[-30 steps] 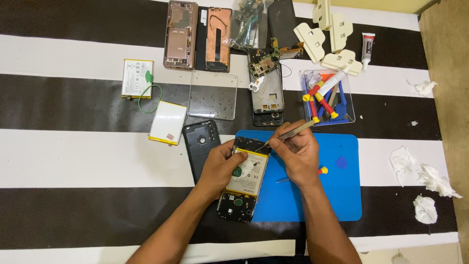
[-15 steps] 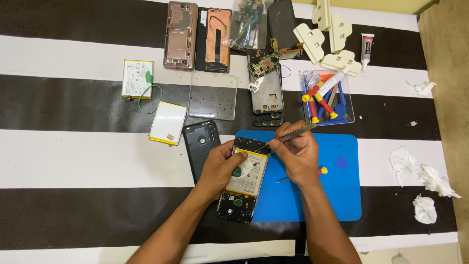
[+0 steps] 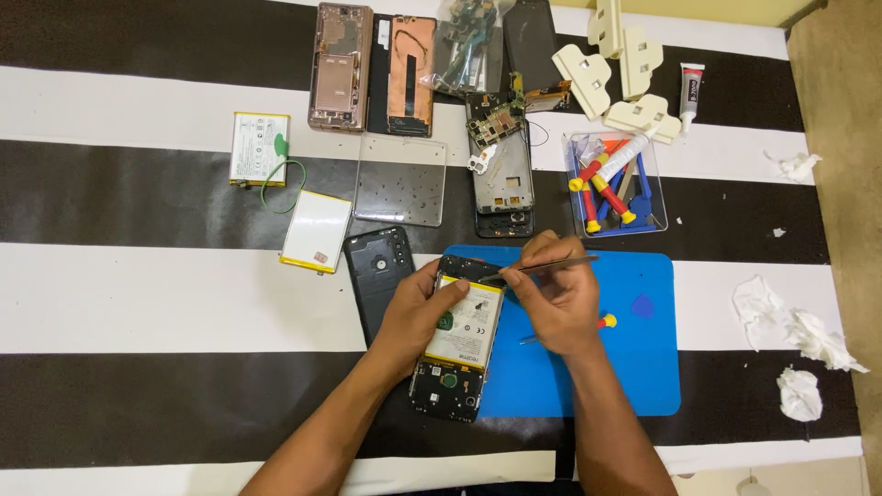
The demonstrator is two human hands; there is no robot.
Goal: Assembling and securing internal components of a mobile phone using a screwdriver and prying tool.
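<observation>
Lighting: bright, even, soft, from overhead. Shadows are short and faint, tucked under the forearms and along the right hand (image 3: 551, 298). Mild glare on the clear plastic sheet (image 3: 401, 181) near the far edge of the bench (image 3: 138, 266). Focus is sharp across the centre; slight softening toward the corners. No motion blur. White stripes are close to clipping.
</observation>
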